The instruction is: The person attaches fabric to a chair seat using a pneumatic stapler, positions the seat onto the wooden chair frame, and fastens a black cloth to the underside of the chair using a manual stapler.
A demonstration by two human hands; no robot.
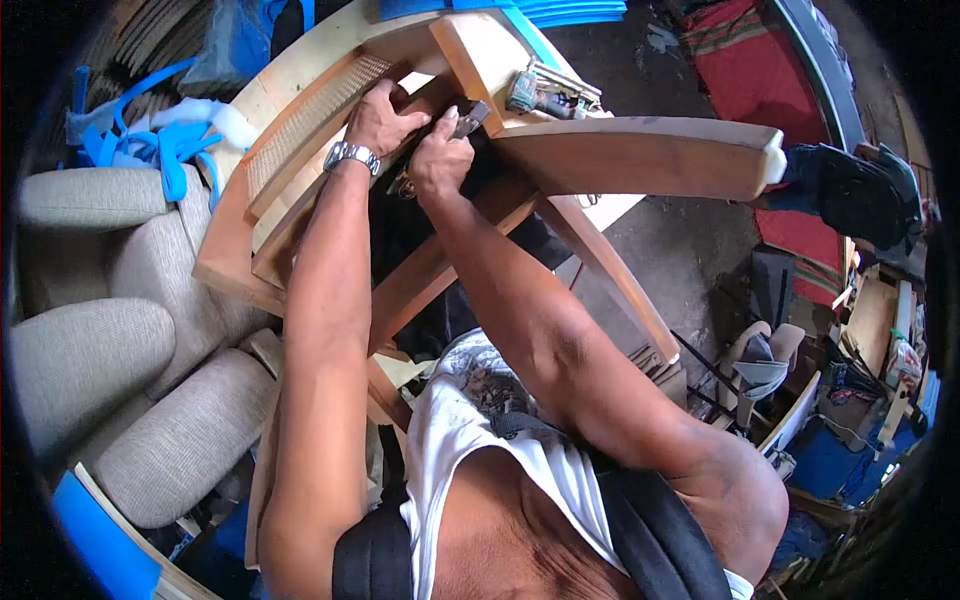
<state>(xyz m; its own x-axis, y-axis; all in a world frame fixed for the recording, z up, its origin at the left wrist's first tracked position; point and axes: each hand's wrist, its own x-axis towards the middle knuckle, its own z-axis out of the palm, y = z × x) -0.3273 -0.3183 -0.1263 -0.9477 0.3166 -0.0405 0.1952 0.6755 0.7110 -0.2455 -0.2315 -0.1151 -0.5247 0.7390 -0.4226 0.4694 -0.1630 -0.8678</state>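
Observation:
A wooden chair frame (640, 160) lies tipped over in front of me, with a woven cane panel (315, 112) on its left side. My left hand (382, 125), with a metal watch at the wrist, grips a wooden rail near the top of the frame. Its thumb points toward my other hand, and its fingertips are partly hidden behind the wood. My right hand (441, 158) is closed around a dark metal tool (470, 120), whose kind I cannot make out. The tool's blocky end lies close to an upright wooden piece (465, 75) of the frame.
Small tools and a can (522, 92) lie on a pale surface behind the frame. Grey upholstered cushions (180, 430) crowd the left, below blue straps (178, 150). A red cloth (750, 70) lies at the far right. A dark-clad figure or bundle (865, 195) is near the chair leg's end.

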